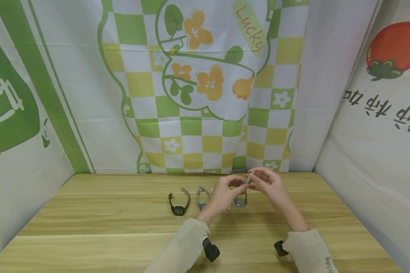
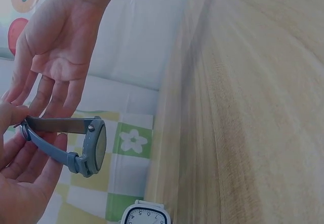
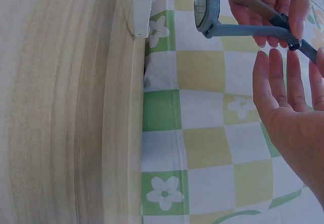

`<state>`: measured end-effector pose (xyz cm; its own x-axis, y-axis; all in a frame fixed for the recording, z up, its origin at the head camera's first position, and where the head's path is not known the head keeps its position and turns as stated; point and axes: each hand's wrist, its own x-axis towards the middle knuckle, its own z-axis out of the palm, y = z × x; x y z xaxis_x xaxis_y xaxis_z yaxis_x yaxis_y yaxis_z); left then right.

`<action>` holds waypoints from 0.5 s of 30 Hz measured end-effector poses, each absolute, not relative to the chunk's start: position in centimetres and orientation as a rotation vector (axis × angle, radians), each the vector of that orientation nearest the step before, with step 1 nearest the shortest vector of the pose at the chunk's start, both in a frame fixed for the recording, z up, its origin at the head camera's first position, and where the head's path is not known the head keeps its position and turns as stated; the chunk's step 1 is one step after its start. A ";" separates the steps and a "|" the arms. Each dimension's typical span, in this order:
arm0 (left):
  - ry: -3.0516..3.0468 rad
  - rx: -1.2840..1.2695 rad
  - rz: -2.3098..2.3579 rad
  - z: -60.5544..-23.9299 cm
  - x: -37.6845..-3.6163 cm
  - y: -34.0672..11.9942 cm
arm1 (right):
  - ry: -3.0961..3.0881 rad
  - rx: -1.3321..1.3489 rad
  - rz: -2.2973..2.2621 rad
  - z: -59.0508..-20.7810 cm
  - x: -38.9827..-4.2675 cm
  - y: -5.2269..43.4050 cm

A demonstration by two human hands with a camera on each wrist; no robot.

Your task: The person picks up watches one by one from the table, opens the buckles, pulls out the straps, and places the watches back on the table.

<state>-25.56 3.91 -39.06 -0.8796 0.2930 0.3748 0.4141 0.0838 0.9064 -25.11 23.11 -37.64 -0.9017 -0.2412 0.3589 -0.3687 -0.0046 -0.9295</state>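
A grey-blue wristwatch [image 1: 240, 202] hangs above the table by its strap, its round dial lowest in the head view. My left hand [image 1: 224, 192] pinches the strap at the buckle, thumb against fingers. Opposite it, my right hand [image 1: 268, 186] pinches the strap's free end, which sticks up between the two hands. In the left wrist view the strap [image 2: 55, 125] forms a loop joined at the buckle. The right wrist view has the strap's tail [image 3: 307, 50] running past the buckle toward my right thumb and fingers.
On the table [image 1: 123, 227] a black watch [image 1: 179, 210] lies at left, with a light-blue watch [image 1: 202, 205] beside it. A white square-faced watch [image 2: 147, 215] lies near my left hand, mostly hidden by it in the head view. A checked curtain [image 1: 201, 129] hangs behind the table.
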 end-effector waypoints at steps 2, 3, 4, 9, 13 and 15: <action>-2.241 -0.735 -1.930 -39.0 -25.5 3.9 | -2.149 0.644 2.054 -37.7 -25.1 23.1; -2.244 -0.736 -1.927 -39.0 -25.5 3.9 | -2.149 0.636 2.053 -37.7 -25.2 23.1; -2.247 -0.736 -1.925 -39.0 -25.5 3.8 | -2.153 0.630 2.051 -37.7 -25.2 23.1; -2.253 -0.735 -1.911 -39.0 -25.5 3.7 | -2.171 0.623 2.044 -37.6 -25.2 23.1; -2.235 -0.715 -1.929 -39.0 -25.5 3.6 | -2.175 0.619 2.043 -37.5 -25.1 23.3; -2.220 -0.700 -1.947 -39.0 -25.6 3.6 | -2.177 0.610 2.037 -37.3 -25.0 23.4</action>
<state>-25.56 3.60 -39.00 -0.8882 0.2683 0.3730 0.4048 0.0731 0.9115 -24.97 23.43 -37.35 -0.9150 -0.2206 0.3378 -0.3517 0.0259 -0.9357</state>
